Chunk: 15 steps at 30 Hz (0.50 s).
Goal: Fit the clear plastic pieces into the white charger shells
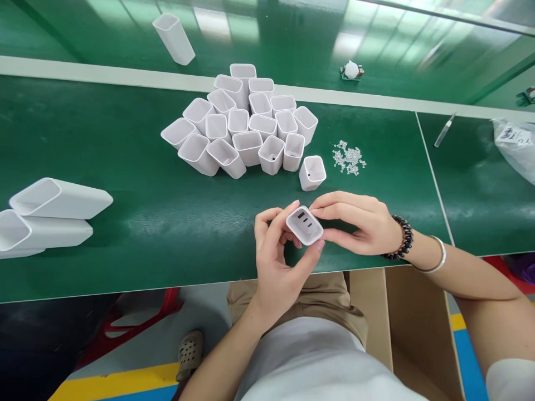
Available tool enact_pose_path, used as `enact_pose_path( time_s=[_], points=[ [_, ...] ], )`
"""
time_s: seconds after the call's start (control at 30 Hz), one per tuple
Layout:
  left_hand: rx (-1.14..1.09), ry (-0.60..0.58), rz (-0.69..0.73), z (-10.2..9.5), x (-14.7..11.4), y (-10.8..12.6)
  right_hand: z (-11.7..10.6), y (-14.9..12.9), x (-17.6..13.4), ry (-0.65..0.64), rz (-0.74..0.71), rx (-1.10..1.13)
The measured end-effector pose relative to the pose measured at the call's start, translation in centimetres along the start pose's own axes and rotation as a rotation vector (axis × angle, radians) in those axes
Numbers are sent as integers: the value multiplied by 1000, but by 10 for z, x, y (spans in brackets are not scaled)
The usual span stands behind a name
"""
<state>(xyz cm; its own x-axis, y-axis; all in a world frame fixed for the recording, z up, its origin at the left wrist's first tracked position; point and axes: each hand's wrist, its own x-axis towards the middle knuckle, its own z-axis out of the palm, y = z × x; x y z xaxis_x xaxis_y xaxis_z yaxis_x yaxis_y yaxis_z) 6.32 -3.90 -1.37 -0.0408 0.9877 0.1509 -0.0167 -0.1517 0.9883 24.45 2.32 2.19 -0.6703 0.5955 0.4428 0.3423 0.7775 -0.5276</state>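
In front of me a white plastic charger housing (316,236) is tilted so its open end faces me; three dark slots of differing size show at its bottom. My left hand (278,256) is closed around it, thumb at the lower edge and fingers at the upper left. My right hand (355,223) grips the housing's right side between thumb and fingertips; whether a small piece is also pinched there is hidden. Just beyond my hands a single white housing (312,174) stands upright. A scatter of small clear plastic pieces (349,158) lies to its right.
Several open white housings (246,146) stand grouped on the green table (137,223). More white housings (67,199) lie at the left. Farther back are another housing (174,40) and a small circuit board (351,71). Tweezers (444,130) and a plastic bag (516,145) are at right.
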Motion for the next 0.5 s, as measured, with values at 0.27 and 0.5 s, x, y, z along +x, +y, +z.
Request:
enact_pose_path(
  time_s=[0.27, 0.5],
  points=[
    [7, -12, -2, -1, -1, 1, -1, 0, 0, -6, -34, -52],
    [46, -42, 6, -2, -2, -2, 0, -2, 1, -71, -13, -47]
  ],
)
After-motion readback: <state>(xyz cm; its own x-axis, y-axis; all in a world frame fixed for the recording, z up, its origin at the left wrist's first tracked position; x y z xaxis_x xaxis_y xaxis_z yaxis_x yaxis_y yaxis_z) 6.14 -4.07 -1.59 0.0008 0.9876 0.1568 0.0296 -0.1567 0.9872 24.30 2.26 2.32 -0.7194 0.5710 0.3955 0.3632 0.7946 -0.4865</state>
